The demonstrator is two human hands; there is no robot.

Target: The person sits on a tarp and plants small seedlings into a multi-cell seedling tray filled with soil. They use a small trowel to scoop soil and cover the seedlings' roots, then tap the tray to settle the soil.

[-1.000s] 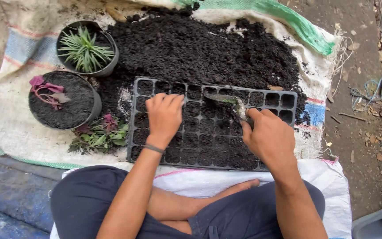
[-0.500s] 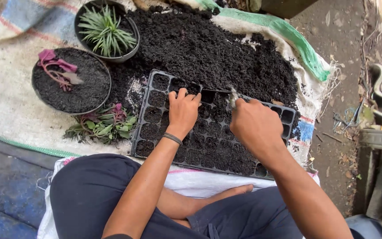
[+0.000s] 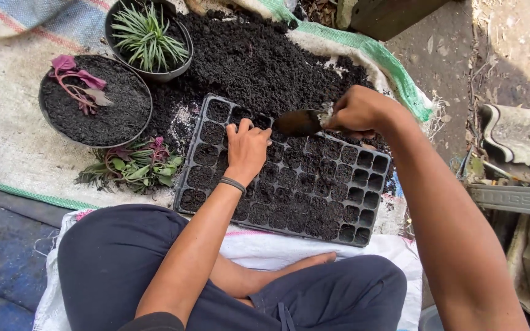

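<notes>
A black seedling tray (image 3: 363, 230) with several soil-filled cells lies on a woven sack in front of my crossed legs. My left hand (image 3: 248, 147) rests flat on the tray's upper left cells, fingers spread, a dark band on the wrist. My right hand (image 3: 357, 111) grips the handle of a small trowel (image 3: 299, 122), whose dark blade hovers level over the tray's top edge, just right of my left fingertips. A heap of dark soil (image 3: 265, 58) lies behind the tray.
A pot of soil with a purple cutting (image 3: 96, 101) and a pot with a spiky green plant (image 3: 149, 38) stand at the upper left. Loose purple-green cuttings (image 3: 133, 167) lie left of the tray. Roof tiles and debris (image 3: 513, 132) sit at right.
The camera view shifted left and down. My right hand rose from the tray and now holds the trowel out over its top edge. My left hand stays on the tray.
</notes>
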